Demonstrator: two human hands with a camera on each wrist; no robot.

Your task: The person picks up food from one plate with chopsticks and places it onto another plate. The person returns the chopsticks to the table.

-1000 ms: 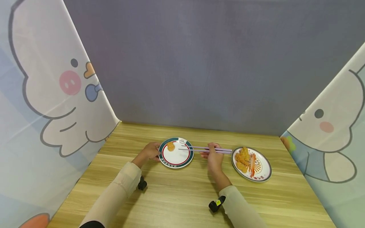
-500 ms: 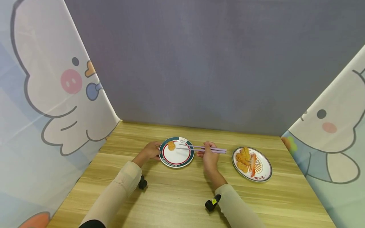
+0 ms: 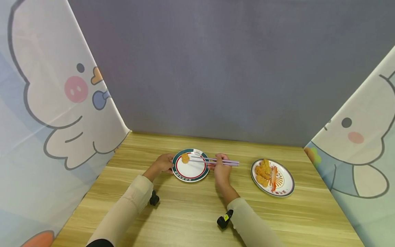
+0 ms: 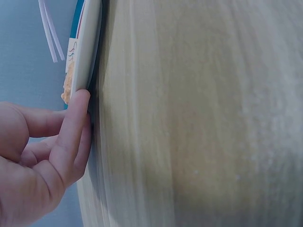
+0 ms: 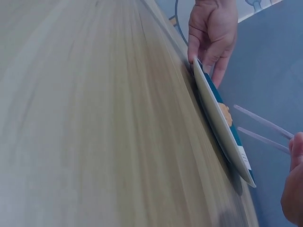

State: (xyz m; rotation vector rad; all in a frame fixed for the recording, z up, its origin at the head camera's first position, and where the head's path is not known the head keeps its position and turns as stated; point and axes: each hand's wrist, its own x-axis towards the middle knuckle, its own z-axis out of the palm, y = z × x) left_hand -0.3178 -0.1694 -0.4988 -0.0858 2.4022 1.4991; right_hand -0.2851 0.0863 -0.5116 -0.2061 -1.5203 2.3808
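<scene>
A white plate with a teal and red rim [image 3: 189, 178] lies on the wooden table and holds one fried nugget [image 3: 185, 158]. My left hand [image 3: 165, 164] holds this plate's left edge; the left wrist view shows a finger pressed on the rim [image 4: 87, 52]. Just right of the plate, my right hand [image 3: 219, 165] grips a pair of lilac chopsticks [image 3: 228, 161]. Their tips reach over the plate, close beside the nugget and slightly apart. The right wrist view shows the plate [image 5: 222, 127], nugget [image 5: 226, 115], chopsticks [image 5: 262, 130] and left hand [image 5: 213, 28].
A second plate [image 3: 285, 187] at the right holds several fried pieces [image 3: 263, 171] and a shrimp [image 3: 273, 176]. A grey wall stands behind the table [image 3: 191, 212], and cartoon-printed panels close in both sides.
My right hand has moved left with the chopsticks, away from the right plate. Their tips now lie nearer the nugget. The left hand has stayed on the plate's edge.
</scene>
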